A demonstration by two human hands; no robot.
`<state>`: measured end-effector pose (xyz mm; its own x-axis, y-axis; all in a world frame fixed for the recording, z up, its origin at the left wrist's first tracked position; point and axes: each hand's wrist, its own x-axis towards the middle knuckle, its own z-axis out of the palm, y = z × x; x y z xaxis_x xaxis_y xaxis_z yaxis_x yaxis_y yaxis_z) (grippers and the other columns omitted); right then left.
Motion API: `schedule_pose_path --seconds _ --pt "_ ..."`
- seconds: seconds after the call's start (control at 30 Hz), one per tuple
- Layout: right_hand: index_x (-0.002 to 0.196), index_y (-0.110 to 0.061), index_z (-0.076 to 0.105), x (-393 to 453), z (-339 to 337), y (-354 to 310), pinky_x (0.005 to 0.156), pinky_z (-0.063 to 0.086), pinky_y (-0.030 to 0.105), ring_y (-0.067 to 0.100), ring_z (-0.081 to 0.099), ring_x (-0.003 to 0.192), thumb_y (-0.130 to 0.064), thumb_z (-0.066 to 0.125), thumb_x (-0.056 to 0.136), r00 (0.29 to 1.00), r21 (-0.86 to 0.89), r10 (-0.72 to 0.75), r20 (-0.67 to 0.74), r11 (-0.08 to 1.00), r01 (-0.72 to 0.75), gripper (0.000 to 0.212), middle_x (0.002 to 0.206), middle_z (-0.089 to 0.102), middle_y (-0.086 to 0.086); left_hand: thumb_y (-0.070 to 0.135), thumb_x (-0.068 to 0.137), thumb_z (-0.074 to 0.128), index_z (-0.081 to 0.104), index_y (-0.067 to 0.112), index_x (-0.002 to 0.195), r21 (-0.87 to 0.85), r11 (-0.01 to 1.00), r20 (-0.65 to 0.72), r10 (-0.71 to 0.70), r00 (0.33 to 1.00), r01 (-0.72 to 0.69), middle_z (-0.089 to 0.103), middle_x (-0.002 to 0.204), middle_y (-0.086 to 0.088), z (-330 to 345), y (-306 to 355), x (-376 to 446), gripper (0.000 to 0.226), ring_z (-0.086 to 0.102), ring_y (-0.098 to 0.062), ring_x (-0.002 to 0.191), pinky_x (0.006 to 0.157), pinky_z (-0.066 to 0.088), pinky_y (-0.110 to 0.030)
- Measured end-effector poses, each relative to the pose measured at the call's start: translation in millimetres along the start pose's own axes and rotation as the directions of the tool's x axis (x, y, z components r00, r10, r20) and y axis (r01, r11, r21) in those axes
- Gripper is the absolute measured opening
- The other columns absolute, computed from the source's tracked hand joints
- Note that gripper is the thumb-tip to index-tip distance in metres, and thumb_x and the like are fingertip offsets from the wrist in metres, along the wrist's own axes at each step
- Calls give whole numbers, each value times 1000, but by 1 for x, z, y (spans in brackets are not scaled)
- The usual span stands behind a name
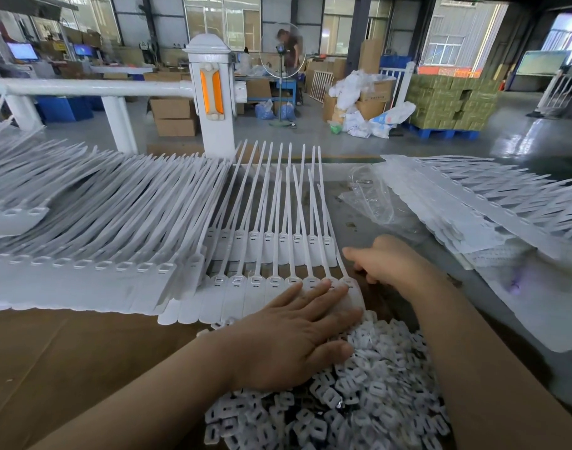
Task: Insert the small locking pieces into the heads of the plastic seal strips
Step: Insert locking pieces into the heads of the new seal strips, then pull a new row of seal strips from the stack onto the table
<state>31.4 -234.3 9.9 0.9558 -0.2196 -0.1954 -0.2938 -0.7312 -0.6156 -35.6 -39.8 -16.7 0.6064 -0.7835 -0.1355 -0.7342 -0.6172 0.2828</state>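
Locking pieces [359, 401]: a loose heap of small white slotted pieces is seen nearest the camera, piled on the surface [67, 368] between the two forearms.
Left hand [294, 332]: laid flat, palm down, over the near ends of the front row of strips; the fingers [313, 297] are held straight and close together, and the thumb is rested on the edge of the heap of pieces.
Right hand [385, 261]: placed just beside the right end of the front row; the fingers are curled under, the thumb is stretched toward the strips, and whether anything is pinched cannot be told.
Front row of seal strips [255, 284]: white strips are laid side by side with heads toward the person and tails running away; dark slots are shown in the heads at the left of the row.
Second row [278, 241]: a like row is laid just behind, heads partly under the tails of the front row.
Left stacks [83, 222]: many more white strips are fanned out in thick overlapping layers.
Right stacks [472, 203]: further sheets of strips are heaped, with a clear plastic bag [369, 196] lying beside them.
White post [213, 92]: stood beyond the surface, fitted with an orange reflector.
Workshop floor: cartons, sacks and a standing fan [283, 69] are seen far off.
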Motion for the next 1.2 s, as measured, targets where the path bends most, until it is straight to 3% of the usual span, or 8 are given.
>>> schedule_pose_path --seconds 0.13,0.37,0.67,0.77,0.83,1.07,1.13,1.2 --pt "80 -13 72 -1 0 2 52 35 27 12 46 48 -56 60 89 995 91 43 90 994 -51 46 47 54 -3 58 101 12 -4 43 154 -2 1000 8 1 1000 -1 -27 158 13 -1 1 0 57 -35 5 137 116 -23 -29" --pt "77 -12 65 4 1 2 47 33 26 14 45 53 -50 73 83 994 285 37 103 956 -65 39 59 53 -1 60 100 13 -4 43 154 15 1000 -67 22 997 -21 -30 157 13 1 0 0 58 -38 3 137 115 -24 -31" --pt "99 -9 68 2 2 0 61 44 31 23 58 77 -38 76 82 992 297 33 126 952 -69 35 88 64 10 59 102 16 0 44 154 -9 998 -139 56 989 -57 -27 158 15 2 0 1 57 -34 3 139 116 -23 -28" --pt "98 -11 70 0 2 -4 72 50 36 30 66 92 -32 74 85 995 295 8 97 955 -37 25 98 69 12 57 102 18 3 43 154 -4 998 -162 67 984 -69 -26 159 15 1 1 1 56 -32 1 141 118 -19 -32" --pt "95 -11 67 0 0 -5 75 53 38 30 67 87 -25 69 89 998 343 20 66 939 -41 15 96 69 13 56 103 20 5 41 155 20 996 -187 90 978 -88 -24 160 15 0 2 1 56 -30 0 142 118 -18 -31" --pt "104 -17 67 7 -15 4 98 48 50 31 62 102 -30 58 98 999 460 -8 -38 887 25 17 107 66 11 56 103 24 19 36 154 44 992 -253 129 959 -121 -11 163 14 -3 2 1 55 -21 1 145 120 -12 -28" --pt "96 -21 68 6 -19 8 96 49 48 28 62 102 -29 59 97 995 492 -65 -73 866 92 12 104 68 6 55 102 25 25 35 152 89 990 -318 136 938 -113 1 165 12 -5 2 2 54 -10 -2 149 122 -4 -30" --pt "87 -24 67 3 -25 11 80 46 38 19 60 94 -28 60 97 986 508 -109 -124 847 158 13 95 68 -3 53 101 34 35 33 147 152 984 -430 148 891 -90 21 161 10 -7 2 1 51 11 -6 149 120 11 -34"
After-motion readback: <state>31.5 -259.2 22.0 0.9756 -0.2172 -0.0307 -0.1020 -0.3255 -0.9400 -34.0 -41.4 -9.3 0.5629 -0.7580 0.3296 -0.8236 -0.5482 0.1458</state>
